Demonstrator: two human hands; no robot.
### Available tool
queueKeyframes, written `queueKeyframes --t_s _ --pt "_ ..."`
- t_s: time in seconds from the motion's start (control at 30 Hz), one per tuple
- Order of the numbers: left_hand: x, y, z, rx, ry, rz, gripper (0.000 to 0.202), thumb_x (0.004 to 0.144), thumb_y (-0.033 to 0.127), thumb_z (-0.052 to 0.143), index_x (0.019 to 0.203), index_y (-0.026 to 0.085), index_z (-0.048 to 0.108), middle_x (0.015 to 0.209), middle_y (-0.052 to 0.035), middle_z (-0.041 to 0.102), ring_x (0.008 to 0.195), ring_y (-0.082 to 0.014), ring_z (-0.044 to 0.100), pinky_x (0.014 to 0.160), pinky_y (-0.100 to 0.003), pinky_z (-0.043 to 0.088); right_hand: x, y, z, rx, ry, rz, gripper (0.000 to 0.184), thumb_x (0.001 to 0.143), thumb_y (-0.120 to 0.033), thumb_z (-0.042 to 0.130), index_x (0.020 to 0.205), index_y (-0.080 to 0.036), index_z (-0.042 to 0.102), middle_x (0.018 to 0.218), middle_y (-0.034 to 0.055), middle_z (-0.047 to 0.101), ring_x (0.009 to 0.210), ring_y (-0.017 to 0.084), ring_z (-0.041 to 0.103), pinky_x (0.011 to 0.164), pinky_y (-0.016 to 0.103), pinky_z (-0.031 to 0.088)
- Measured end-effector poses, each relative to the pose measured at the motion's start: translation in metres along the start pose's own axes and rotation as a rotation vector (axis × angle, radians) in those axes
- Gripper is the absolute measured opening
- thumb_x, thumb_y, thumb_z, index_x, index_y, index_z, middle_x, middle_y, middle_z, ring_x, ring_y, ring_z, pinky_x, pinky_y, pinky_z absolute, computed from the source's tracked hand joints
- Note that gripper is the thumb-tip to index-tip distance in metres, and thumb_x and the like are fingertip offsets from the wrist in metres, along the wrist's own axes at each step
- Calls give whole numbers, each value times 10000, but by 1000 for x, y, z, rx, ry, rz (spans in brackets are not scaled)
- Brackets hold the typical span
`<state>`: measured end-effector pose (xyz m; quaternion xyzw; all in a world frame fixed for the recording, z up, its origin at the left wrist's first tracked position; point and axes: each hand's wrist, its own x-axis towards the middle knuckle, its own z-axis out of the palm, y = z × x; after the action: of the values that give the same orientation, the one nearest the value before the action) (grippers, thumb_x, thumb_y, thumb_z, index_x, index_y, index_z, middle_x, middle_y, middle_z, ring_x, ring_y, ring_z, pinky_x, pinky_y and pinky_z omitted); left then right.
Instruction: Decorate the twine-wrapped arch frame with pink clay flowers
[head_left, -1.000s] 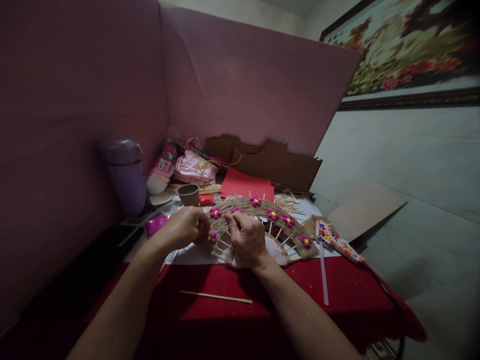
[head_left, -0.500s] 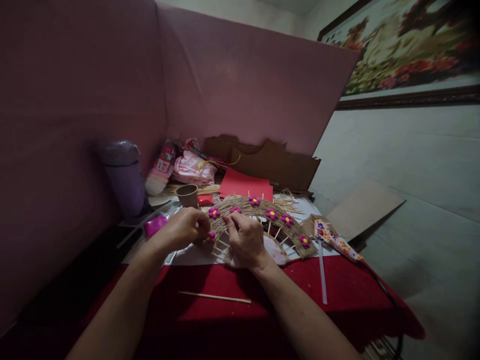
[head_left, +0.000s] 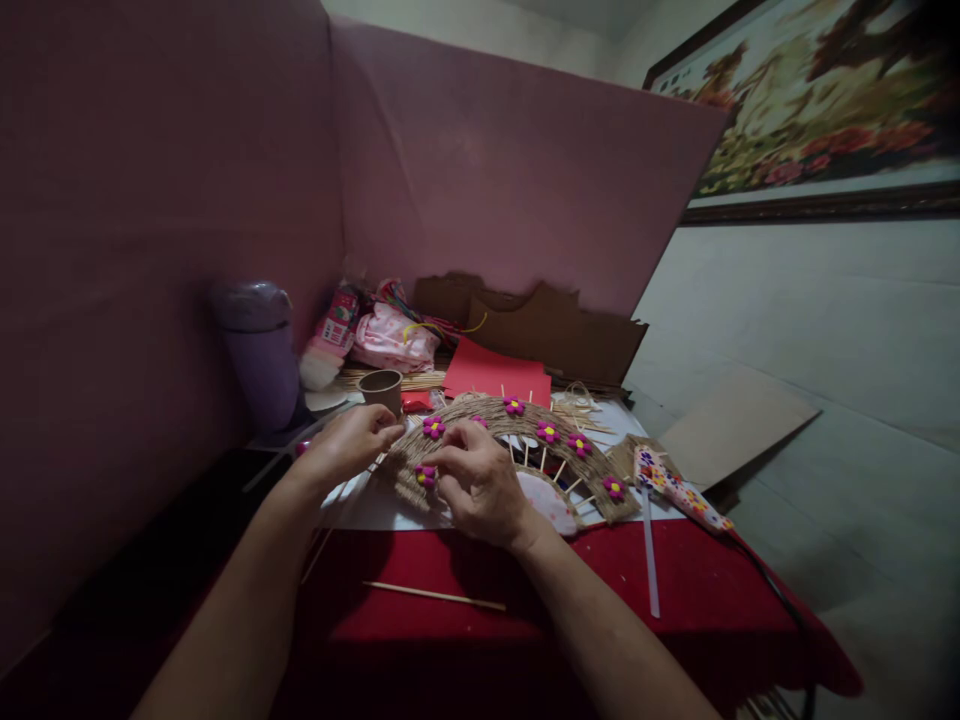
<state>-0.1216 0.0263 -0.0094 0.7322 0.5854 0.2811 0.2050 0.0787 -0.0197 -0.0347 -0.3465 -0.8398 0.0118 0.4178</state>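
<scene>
A twine-covered arch (head_left: 487, 405) lies on the white sheet, with several magenta flowers with yellow centres on it. My right hand (head_left: 484, 490) is over the arch's left part, its bent fingers apart, close to the lower-left flower (head_left: 425, 475). Whether a fingertip touches that flower I cannot tell. To the left, my left hand (head_left: 349, 445) hovers by the arch's outer edge, fingers loosely bent and apart, its thumb hidden. Short sticks (head_left: 559, 471) join the arch to a pale spotted inner piece (head_left: 547, 503), partly behind my right hand.
A loose stick (head_left: 435, 596) lies on the red cloth (head_left: 600, 600). At right rests a flower-patterned glue gun (head_left: 679, 490) with a glue stick and cord. Behind are a brown cup (head_left: 380, 388), red paper (head_left: 495, 372), torn cardboard (head_left: 555, 325) and a purple tumbler (head_left: 262, 365).
My left hand has drawn back left from the lower-left flower. My right hand's fingers have opened and moved left and down towards that flower. The view has shifted slightly.
</scene>
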Motion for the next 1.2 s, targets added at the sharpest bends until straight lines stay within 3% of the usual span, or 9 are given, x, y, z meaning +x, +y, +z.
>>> queueKeyframes --t_s 0.17,0.4,0.6,0.83,1.2 --pt "0 0 5 -110 -67 -6 278 641 321 601 839 135 665 631 -16 624 584 -160 552 522 -250 378 -1 3 1 -66 -44 -59 350 688 -116 518 916 -266 737 790 35 514 801 193 457 727 331 399" --pt "-2 8 3 -205 -14 -83 217 560 160 600 764 132 670 557 19 587 532 -122 518 489 -220 384 0 2 -1 -199 -108 -111 321 704 -132 551 929 -273 731 793 37 531 787 193 432 725 331 367" --pt "-1 10 5 -252 20 -99 211 539 166 590 735 127 659 579 14 597 547 -124 528 500 -226 392 -1 1 -4 -258 -140 -142 313 727 -164 577 988 -282 701 842 42 551 819 202 435 741 339 371" --pt "-2 12 5 -268 24 -113 186 545 172 594 717 123 641 525 31 548 501 -114 486 486 -235 363 -1 1 -3 -150 -21 -70 279 728 -120 524 899 -214 724 826 55 571 824 203 464 753 342 393" --pt "0 8 7 -193 33 -90 204 576 164 597 764 111 654 578 13 571 550 -125 512 511 -234 380 -2 1 1 -197 -104 -115 260 766 -155 578 984 -238 693 877 55 571 848 201 463 731 323 389"
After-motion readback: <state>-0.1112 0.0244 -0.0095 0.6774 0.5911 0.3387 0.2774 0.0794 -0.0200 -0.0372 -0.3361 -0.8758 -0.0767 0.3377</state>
